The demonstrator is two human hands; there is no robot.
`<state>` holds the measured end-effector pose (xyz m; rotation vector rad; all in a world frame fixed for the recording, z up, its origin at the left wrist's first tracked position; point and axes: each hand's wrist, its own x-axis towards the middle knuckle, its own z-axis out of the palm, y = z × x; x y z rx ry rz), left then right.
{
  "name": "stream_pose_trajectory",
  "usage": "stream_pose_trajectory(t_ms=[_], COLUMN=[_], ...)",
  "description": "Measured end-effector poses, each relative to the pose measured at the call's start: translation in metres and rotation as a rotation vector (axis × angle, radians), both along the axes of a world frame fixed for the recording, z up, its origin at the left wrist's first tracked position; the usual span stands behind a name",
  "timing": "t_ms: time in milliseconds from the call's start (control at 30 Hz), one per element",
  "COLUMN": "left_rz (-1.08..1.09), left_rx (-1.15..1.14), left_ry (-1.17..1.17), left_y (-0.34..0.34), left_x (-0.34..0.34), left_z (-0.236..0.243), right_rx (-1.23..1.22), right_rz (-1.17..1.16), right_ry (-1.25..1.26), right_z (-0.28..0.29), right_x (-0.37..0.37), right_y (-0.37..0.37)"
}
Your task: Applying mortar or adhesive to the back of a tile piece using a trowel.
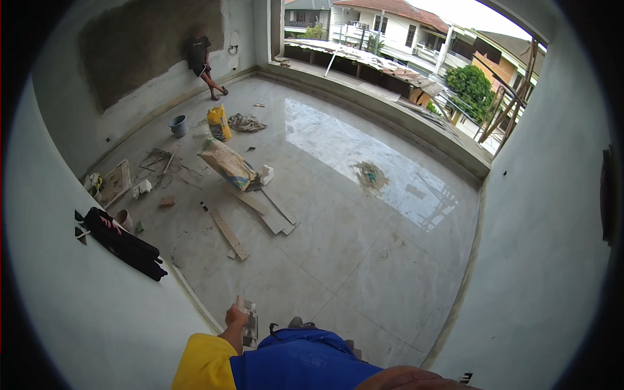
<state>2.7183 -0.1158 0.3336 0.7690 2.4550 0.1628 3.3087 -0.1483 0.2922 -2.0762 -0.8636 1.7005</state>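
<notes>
My left hand [236, 316], at the end of a yellow sleeve, is closed round the handle of a plastering trowel [253, 324]. The trowel's flat rectangular blade is smeared with pale material and hangs beside my blue-clothed body, above the tiled floor near the left wall. I cannot see my right hand. A blurred reddish-brown shape [416, 378] fills part of the lower edge, and what it is cannot be made out.
A black garment [123, 242] hangs on the left wall. Long boards [229, 235], an open cement sack [227, 162], a yellow sack [219, 123], a grey bucket [177, 125] and a mortar patch [371, 176] occupy the floor. Another person [199, 55] leans against the far wall, beside a wide opening.
</notes>
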Motion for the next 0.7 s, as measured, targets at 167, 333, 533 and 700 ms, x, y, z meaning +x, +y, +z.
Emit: stream_pose_trajectory(t_ms=[167,333,533,700], left_rz=[0.145,0.295,0.553,0.812], left_rx=[0.141,0.158,-0.028,0.000], left_ry=[0.023,0.018,-0.029,-0.012], left_y=[0.019,0.008,-0.024,0.002], left_x=[-0.050,-0.035,0.014,0.047], left_z=[0.006,-0.004,-0.013,0.003], right_rx=[-0.080,-0.072,0.147,0.192], right_rz=[0.169,0.204,0.242,0.701], right_ry=[0.143,0.216,0.010,-0.137], right_z=[-0.006,-0.007,0.009,-0.011], right_x=[-0.074,-0.100,-0.135,-0.177], right_y=[0.063,0.160,0.358,0.483])
